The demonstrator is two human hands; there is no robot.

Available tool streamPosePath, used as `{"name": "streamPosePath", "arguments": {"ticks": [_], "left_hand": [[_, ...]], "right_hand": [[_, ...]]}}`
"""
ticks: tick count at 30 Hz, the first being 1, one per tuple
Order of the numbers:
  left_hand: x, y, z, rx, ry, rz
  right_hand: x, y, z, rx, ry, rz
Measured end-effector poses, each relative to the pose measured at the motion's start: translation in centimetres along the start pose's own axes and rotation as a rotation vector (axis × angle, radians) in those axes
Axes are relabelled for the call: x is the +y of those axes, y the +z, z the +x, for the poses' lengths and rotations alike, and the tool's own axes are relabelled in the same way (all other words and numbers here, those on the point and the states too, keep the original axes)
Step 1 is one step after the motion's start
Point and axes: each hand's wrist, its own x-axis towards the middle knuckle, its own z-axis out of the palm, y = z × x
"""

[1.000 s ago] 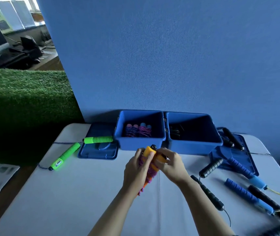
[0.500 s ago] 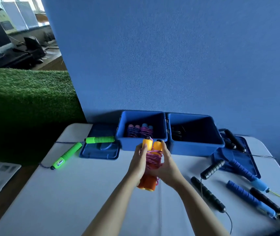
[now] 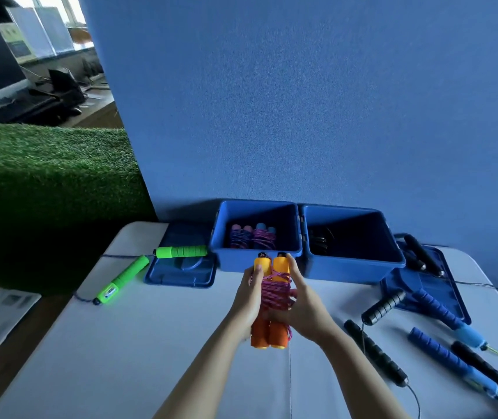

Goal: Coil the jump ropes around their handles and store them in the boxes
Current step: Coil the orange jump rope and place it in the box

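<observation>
Two orange handles side by side, bound with pink rope, form the orange jump rope bundle [image 3: 271, 294]. My left hand [image 3: 249, 300] grips it from the left and my right hand [image 3: 305, 306] from the right, holding it upright above the table, just in front of the boxes. The left blue box [image 3: 258, 261] holds two coiled ropes with pink and blue handles. The right blue box [image 3: 353, 264] has a dark coiled rope inside.
A green-handled rope [image 3: 138, 270] lies at the left, partly on a blue lid [image 3: 181, 270]. Black-handled ropes [image 3: 374, 352] and blue-handled ropes [image 3: 441, 313] lie loose at the right, some on a second lid [image 3: 423, 279]. The white table [image 3: 120, 358] meets a blue wall.
The bundle has turned from a slant to upright and lengthwise between both hands. It now sits a little nearer the left box.
</observation>
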Motion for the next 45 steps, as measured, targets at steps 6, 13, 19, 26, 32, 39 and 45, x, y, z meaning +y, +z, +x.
{"name": "streamPosePath", "arguments": {"ticks": [6,13,19,26,32,39,45], "left_hand": [[0.8,-1.1,1.7,-0.005,-0.05,0.03],[3.7,-3.3,5.0,0.022,0.1,0.347],[5.3,-6.8,10.3,0.152,0.35,0.562],[3.6,-10.6,16.3,0.269,0.509,0.739],[1.8,-11.3,19.0,0.33,0.603,0.808],[0.5,-11.8,19.4,0.358,0.658,0.908],[1.0,-11.7,19.0,0.33,0.617,0.927]], "right_hand": [[-0.2,0.0,1.7,0.012,0.039,-0.064],[-1.2,0.3,6.0,0.103,0.062,-0.006],[-2.5,-0.1,11.7,0.163,0.1,0.006],[-2.4,0.7,19.9,0.141,0.143,-0.062],[-2.0,3.5,24.4,0.067,0.203,-0.106],[0.6,6.1,26.1,-0.012,0.232,-0.283],[1.3,7.1,26.5,-0.033,0.24,-0.394]]}}
